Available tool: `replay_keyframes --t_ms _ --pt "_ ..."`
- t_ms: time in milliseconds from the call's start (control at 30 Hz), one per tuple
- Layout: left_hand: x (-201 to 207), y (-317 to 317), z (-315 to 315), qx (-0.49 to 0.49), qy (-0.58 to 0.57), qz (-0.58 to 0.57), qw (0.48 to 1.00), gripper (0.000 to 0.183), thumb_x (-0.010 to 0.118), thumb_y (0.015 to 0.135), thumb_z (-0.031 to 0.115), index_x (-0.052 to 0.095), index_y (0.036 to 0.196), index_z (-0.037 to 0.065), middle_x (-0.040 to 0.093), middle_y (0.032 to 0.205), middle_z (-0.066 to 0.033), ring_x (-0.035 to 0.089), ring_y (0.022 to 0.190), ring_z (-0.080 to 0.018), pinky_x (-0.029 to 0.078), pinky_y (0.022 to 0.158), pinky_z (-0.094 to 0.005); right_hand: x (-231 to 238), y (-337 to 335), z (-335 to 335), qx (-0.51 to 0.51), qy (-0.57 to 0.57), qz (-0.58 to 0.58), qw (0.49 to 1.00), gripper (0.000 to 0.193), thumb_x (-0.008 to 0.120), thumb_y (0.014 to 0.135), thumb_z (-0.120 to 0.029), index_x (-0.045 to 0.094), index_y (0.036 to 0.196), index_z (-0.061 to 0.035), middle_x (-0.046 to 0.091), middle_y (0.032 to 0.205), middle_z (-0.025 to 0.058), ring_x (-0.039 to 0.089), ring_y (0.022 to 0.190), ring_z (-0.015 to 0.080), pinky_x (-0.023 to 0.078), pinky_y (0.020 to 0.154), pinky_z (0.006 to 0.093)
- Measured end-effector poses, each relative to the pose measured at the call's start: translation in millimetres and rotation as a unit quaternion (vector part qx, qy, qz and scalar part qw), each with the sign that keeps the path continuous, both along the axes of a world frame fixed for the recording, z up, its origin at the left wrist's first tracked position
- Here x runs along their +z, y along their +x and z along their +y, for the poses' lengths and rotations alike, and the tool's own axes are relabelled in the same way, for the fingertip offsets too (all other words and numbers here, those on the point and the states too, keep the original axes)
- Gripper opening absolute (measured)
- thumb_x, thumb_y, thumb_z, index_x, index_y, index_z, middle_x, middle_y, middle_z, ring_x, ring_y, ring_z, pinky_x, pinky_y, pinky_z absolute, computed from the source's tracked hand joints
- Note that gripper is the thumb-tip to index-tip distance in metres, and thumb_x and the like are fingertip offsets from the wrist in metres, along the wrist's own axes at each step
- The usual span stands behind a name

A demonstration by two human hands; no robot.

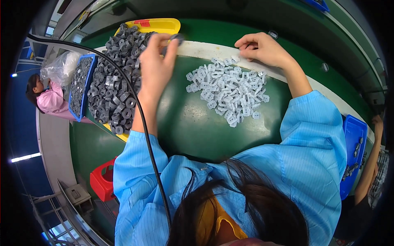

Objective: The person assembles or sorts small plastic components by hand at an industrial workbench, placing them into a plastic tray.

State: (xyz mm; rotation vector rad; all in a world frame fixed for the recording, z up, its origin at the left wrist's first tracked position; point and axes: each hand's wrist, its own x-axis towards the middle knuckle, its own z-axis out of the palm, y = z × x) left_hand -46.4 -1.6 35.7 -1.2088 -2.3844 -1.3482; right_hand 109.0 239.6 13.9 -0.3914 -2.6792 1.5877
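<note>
My left hand is raised at the right edge of a heap of dark grey ring-shaped plastic parts. Pinched at its fingertips is one dark grey plastic part, slightly blurred. The heap overfills a yellow tray. My right hand hovers over the white strip beyond a pile of small translucent white plastic pieces. Its fingers curl in toward the thumb; whether a small piece sits between them cannot be made out. The white pieces lie loose on the green tabletop.
A black cable crosses in front of my left forearm. Blue trays of parts stand at the left and right. A person in pink is at the left; another person's arm shows at the right. A red stool stands lower left.
</note>
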Motion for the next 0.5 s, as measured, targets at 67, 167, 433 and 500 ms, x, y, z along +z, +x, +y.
replay_keyframes --t_ms 67,167,433,500 --pt "2 22 16 -0.077 0.045 -0.222 0.971 0.022 0.059 0.092 0.017 0.058 0.107 0.0 0.062 0.074 -0.0041 0.056 0.061 -0.0089 0.043 0.054 -0.0233 4 -1 -4 -0.064 -0.022 -0.037 0.997 0.021 0.065 0.082 -0.009 0.067 0.101 0.0007 0.061 0.089 0.0054 0.058 0.074 0.0102 0.047 0.066 0.0253" --pt "-15 23 25 -0.163 0.05 -0.397 0.902 0.033 0.051 0.098 0.026 0.056 0.114 -0.002 0.06 0.081 -0.0052 0.051 0.063 -0.0071 0.041 0.058 -0.0204 -10 0 -11 0.031 0.198 0.134 0.97 0.019 0.067 0.08 -0.01 0.069 0.097 -0.0008 0.061 0.084 0.0065 0.059 0.074 0.0164 0.048 0.066 0.0294" --pt "-29 23 22 -0.206 0.13 -0.542 0.804 0.031 0.053 0.095 0.019 0.055 0.119 -0.002 0.064 0.104 -0.0081 0.056 0.081 -0.0079 0.044 0.065 -0.0184 12 -4 -21 0.045 0.036 -0.032 0.998 0.014 0.07 0.08 -0.012 0.066 0.083 0.0003 0.061 0.074 0.002 0.056 0.069 0.01 0.045 0.065 0.0253" --pt "-28 29 23 -0.169 0.131 -0.488 0.846 0.032 0.058 0.093 0.015 0.056 0.119 -0.002 0.065 0.102 -0.0066 0.056 0.081 -0.0074 0.044 0.065 -0.0187 16 -8 -28 -0.012 -0.095 0.072 0.993 0.012 0.07 0.082 -0.013 0.066 0.081 -0.0016 0.061 0.073 -0.0016 0.053 0.069 0.0058 0.043 0.065 0.0226"
